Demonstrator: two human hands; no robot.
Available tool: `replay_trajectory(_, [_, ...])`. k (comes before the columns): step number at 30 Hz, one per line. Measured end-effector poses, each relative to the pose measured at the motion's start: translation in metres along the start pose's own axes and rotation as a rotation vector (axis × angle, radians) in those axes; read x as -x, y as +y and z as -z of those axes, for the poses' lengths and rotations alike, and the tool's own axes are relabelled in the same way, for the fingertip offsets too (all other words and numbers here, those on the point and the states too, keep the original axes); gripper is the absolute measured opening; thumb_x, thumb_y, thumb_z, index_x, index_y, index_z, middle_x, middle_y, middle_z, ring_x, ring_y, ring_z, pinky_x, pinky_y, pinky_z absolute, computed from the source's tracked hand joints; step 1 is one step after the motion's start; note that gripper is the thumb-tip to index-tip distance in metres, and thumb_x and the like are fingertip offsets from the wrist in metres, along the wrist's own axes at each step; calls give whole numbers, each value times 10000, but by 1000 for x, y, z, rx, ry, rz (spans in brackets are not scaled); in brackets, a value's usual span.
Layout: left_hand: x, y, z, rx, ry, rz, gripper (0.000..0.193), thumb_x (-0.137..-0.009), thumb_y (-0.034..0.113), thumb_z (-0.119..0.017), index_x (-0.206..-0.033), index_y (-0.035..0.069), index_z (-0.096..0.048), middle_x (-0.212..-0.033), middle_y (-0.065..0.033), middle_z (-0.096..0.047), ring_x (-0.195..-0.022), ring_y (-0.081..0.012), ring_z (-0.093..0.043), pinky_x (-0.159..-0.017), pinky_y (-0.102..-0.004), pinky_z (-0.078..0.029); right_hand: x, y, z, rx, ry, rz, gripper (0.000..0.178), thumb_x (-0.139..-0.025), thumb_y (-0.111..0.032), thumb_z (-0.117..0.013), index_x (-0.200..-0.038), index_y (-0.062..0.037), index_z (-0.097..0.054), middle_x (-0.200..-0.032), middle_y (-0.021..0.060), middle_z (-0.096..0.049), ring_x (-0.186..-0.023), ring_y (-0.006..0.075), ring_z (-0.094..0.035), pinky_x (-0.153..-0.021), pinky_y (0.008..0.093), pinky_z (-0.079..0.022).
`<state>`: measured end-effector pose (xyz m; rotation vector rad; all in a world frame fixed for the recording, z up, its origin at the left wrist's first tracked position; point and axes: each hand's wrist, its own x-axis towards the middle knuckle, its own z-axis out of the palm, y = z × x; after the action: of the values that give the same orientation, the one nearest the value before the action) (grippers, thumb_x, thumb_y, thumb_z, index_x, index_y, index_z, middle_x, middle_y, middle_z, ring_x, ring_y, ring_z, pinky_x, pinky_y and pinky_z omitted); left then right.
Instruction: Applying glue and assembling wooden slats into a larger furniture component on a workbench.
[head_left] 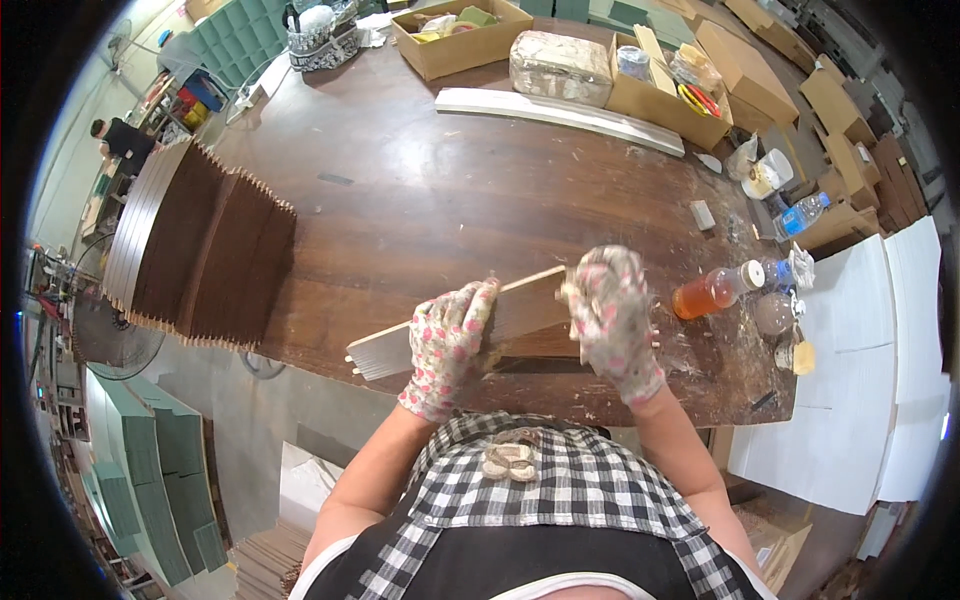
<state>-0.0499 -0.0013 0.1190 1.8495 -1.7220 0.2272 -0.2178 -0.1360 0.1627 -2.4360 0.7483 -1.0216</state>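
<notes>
In a floral glove, my left hand [449,345] grips a narrow wooden board [385,352] by its middle. The board is tilted above the near edge of the table, with a pale long edge and small pegs sticking out of its end. At the board's right end is my right hand [610,320], also gloved and slightly smeared by motion. Its fingers are curled closed, and whatever they may hold is hidden. Another dark board lies partly covered on the table beneath my hands. To the left stands a tall stack of dark brown boards [200,245] with pegged ends.
On the brown table [400,190], a bottle of amber liquid [712,292] and several other bottles line the right side. A long white strip [560,120], a wrapped block [560,68] and open cardboard boxes [465,50] sit at the back. Two people work at the far left.
</notes>
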Motion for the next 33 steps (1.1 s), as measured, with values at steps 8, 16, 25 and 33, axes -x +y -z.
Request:
replay_trajectory(8, [3,-50,25,931,-145,678,589,-841,455,-665,-1213,5,-587,-1135,-109,-610,-983,-193,-614,-772,-337,-518,53,31,-5,-515,-57,-438,68,-775,-32,-660,-828,-12,-623,-873,102,-583,-769,215,-601,-696,320,-498])
replay_trajectory(16, [18,-35,13,1900,-349,871,793,-902,655,-468,-1345,-2,-467,-1116,-113,-630,-911,-166,-639,-765,-301,-549,52,23,-22,-629,-189,-473,59,-806,-22,-640,-863,-7,-642,-880,93,-622,-831,219,-606,-768,329,-482])
replay_trajectory(25, [-26,-54,-2,2117,-99,730,771,-895,649,-478,-1291,-13,-477,-990,-86,-601,-865,-188,-625,-747,-321,-559,38,-1,-31,-695,-717,-505,150,-883,-116,-577,-947,6,-637,-903,82,-637,-856,170,-620,-768,306,-488])
replay_trajectory(33, [-37,-83,-23,2341,343,651,732,-919,538,-543,-1326,-55,-407,-1014,-106,-560,-909,-208,-576,-821,-345,-540,41,0,-52,-766,-852,-277,330,-905,-170,-578,-1173,23,-597,-1033,115,-671,-939,161,-632,-841,285,-496])
